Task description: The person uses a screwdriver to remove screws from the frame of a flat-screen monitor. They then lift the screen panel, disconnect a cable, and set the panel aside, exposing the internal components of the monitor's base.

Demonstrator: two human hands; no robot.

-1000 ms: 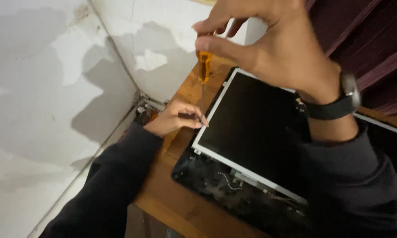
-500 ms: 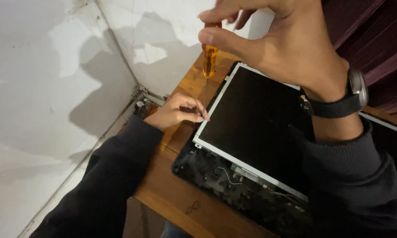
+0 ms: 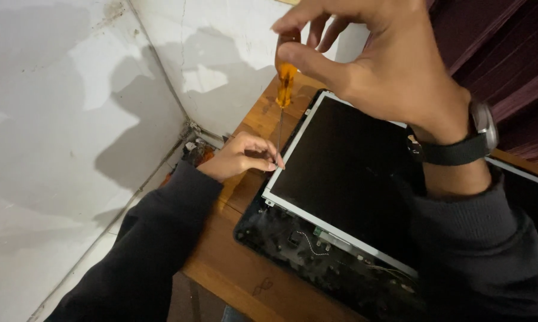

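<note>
Nearest the camera, dark sleeves frame the bare lid shell point(image 3: 316, 268) with its loose wiring, lying on the wooden bench point(image 3: 233, 268), and the dark display panel point(image 3: 352, 173) sits in it with its silver edge showing. At that panel's left edge the left hand point(image 3: 239, 158) rests on the bench, its fingers point(image 3: 269, 160) pinched around the thin metal shaft right down by the tip. Higher up, the right hand point(image 3: 388, 65), a black watch point(image 3: 466, 140) on its wrist, grips the orange-handled screwdriver point(image 3: 284, 89) upright between thumb and fingertips, with the cracked white wall point(image 3: 72, 119) behind.
</note>
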